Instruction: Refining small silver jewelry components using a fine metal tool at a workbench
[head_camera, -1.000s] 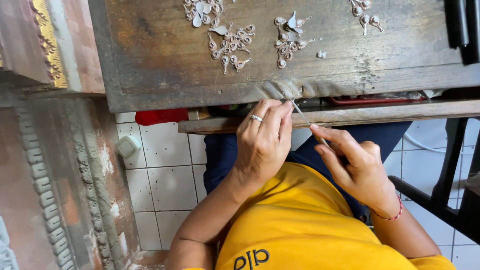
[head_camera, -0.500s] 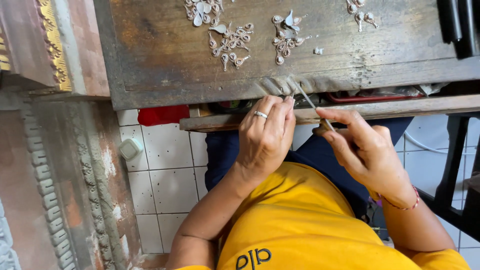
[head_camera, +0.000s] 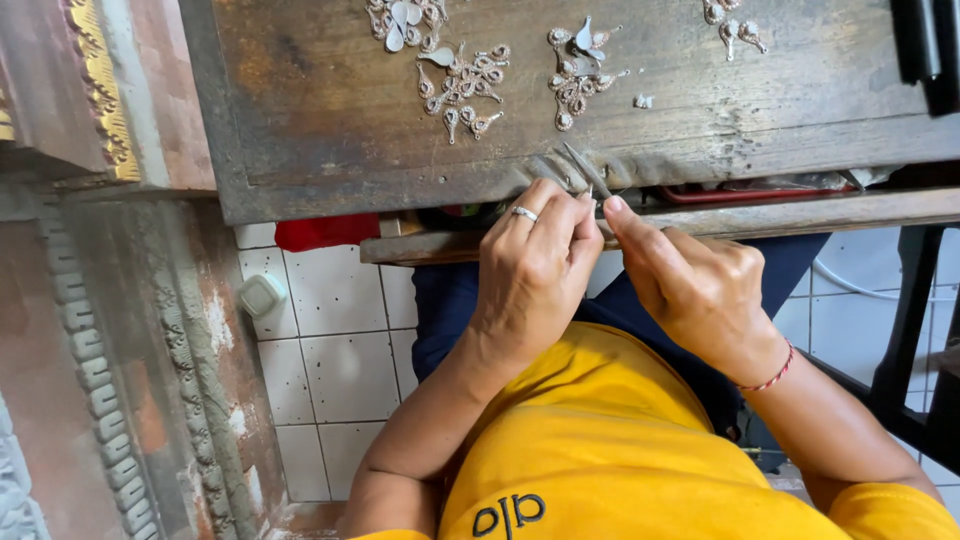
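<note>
I see my left hand (head_camera: 535, 265) curled at the bench (head_camera: 300, 120) edge, fingertips pinched on something too small to tell. My right hand (head_camera: 700, 290) grips a thin metal tool (head_camera: 588, 170) pointing to eleven o'clock. Silver ornaments (head_camera: 465, 85) lie at twelve o'clock.

Left hand (head_camera: 535, 270) curled, fingertips pinched; right hand (head_camera: 700, 290) alongside, fingers extended, fingertips meeting left's.
</note>
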